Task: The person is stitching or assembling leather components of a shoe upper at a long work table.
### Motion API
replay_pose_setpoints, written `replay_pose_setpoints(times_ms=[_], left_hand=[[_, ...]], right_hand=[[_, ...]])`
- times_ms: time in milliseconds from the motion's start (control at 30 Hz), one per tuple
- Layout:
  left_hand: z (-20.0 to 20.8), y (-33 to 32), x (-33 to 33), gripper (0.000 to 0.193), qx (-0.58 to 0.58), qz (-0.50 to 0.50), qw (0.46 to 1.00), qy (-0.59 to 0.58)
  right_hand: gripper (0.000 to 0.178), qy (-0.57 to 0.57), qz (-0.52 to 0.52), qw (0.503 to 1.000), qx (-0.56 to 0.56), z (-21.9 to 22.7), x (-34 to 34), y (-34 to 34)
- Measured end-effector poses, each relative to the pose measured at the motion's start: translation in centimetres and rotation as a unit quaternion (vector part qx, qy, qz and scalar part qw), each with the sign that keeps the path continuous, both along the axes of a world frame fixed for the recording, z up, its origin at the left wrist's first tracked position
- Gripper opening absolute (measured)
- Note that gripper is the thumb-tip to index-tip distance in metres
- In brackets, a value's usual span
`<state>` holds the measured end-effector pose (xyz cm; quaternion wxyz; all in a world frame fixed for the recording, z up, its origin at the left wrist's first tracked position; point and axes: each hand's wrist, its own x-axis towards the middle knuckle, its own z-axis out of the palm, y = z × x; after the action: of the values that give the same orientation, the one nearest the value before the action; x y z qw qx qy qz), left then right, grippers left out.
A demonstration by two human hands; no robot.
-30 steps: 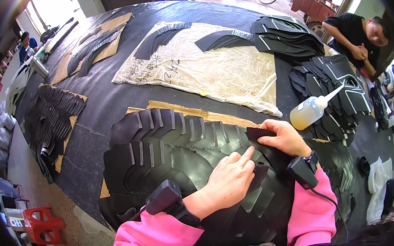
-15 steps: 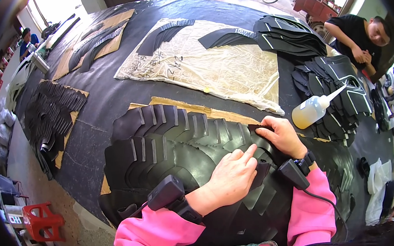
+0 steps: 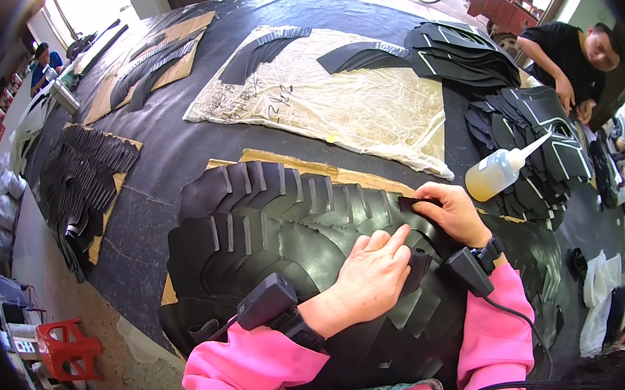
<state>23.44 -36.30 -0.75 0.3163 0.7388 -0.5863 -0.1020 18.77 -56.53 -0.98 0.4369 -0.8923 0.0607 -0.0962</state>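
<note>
Several thin black leather-like pieces (image 3: 287, 249) lie overlapped in rows in front of me, many with a grey strip along one edge. My left hand (image 3: 371, 275) rests over the right part of the rows, index finger stretched out, its other fingers bent at a small dark flap (image 3: 414, 271). The thumb is hidden, so its grip is unclear. Just beyond, my right hand (image 3: 451, 212) is closed, thumb and fingers pinching the edge of a black piece (image 3: 411, 205) at the far right of the upper row.
Right of my hands, a squeeze bottle (image 3: 493, 174) of yellowish liquid leans by black piece stacks (image 3: 530, 139). A wrapped cream sheet (image 3: 334, 104) carries more pieces. Cardboard (image 3: 325, 170) lies under the rows. A person (image 3: 572, 61) is at the right edge; a red stool (image 3: 70, 350) stands lower left.
My hands stay almost in place, with the whole view shifting slightly. The hands of the person at the right have moved lower and apart.
</note>
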Motion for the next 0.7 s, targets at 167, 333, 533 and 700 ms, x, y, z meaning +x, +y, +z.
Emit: replay_pose_setpoints(times_ms=[167, 333, 533, 700], left_hand=[[-0.5, -0.1, -0.1, 0.018, -0.008, 0.012, 0.997, -0.069], [-0.5, -0.2, 0.1, 0.019, -0.003, 0.006, 0.998, -0.062], [-0.5, -0.1, 0.1, 0.019, 0.002, 0.000, 0.998, -0.058], [-0.5, -0.1, 0.1, 0.019, 0.003, -0.001, 0.998, -0.055]], right_hand=[[0.011, -0.026, 0.029, 0.999, 0.033, -0.3, 0.0, 0.0], [0.010, -0.077, 0.089, 0.988, -0.095, 0.3, 0.0, -0.4], [0.010, -0.019, 0.011, 0.999, 0.025, -0.5, 0.4, 0.1], [0.012, -0.020, -0.003, 1.000, -0.005, -1.1, 0.9, -0.2]])
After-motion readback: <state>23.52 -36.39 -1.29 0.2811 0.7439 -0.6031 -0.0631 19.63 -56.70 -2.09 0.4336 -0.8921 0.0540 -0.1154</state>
